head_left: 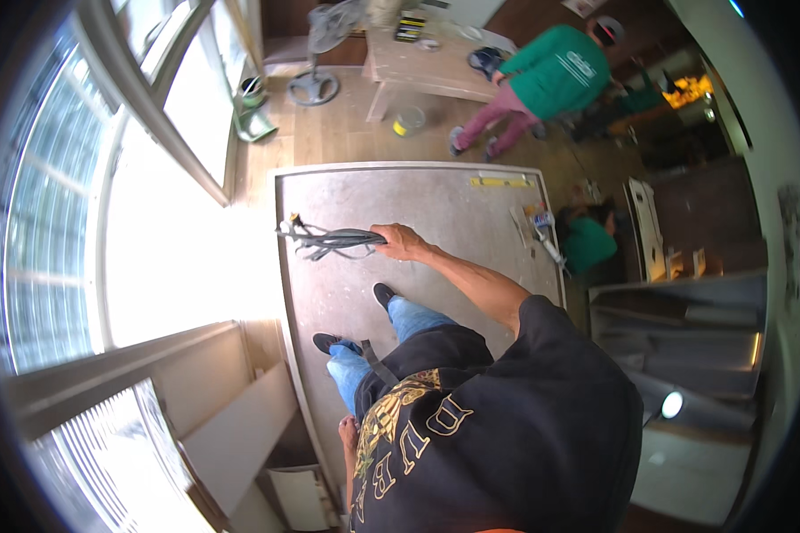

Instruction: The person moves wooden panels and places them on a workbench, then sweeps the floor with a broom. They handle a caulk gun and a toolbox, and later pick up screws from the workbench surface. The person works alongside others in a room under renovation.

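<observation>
A house interior under renovation, used as a work site: a large grey board [418, 213] lies flat at the frame's centre with a yellow level [500, 182] and caulk tubes [542, 222] on it. A dusty worktable [427, 62] and a floor fan [316, 80] stand at the top, tall windows [53, 204] fill the left

A small tube-shaped package [542, 219], white with blue and red, lies near the grey board's [436, 200] right edge.
</observation>
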Available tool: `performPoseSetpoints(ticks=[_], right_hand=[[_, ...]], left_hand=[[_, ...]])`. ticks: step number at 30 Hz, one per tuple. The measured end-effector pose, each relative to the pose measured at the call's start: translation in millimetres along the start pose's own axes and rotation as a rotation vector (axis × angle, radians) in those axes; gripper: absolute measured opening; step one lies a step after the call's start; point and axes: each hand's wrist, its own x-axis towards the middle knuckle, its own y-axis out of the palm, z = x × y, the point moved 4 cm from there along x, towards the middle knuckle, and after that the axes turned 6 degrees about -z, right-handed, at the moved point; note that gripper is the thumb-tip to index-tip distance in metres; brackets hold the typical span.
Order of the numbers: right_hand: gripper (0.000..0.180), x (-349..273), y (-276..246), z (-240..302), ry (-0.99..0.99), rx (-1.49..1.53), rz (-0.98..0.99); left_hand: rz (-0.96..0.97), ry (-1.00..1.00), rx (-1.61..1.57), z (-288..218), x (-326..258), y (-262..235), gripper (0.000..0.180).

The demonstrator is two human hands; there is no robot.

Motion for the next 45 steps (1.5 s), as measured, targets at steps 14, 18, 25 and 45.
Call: performPoseSetpoints(ticks=[14,18,25,45], right_hand=[[0.029,-261.1,38.4,-72.2,0.611,0.14,-0.288],[0.025,-382.0,78.9,-98.6,0.898,0.245,-0.431],[0.039,-544.8,78.4,-136.5,1.236,0.306,-0.895],[0.015,-711.9,9.9,-193.2,1.761,0.585,-2.034]], left_hand=[[0.327,0.266,0.384,-350.2,116.0,47.0,0.042],[0.446,0.282,0.537,-364.2,68.1,172.2,0.034],[0.686,0.304,1.066,-291.4,31.8,328.8,0.027],[1.34,0.856,1.709,-277.2,51.5,604.8,0.026]])
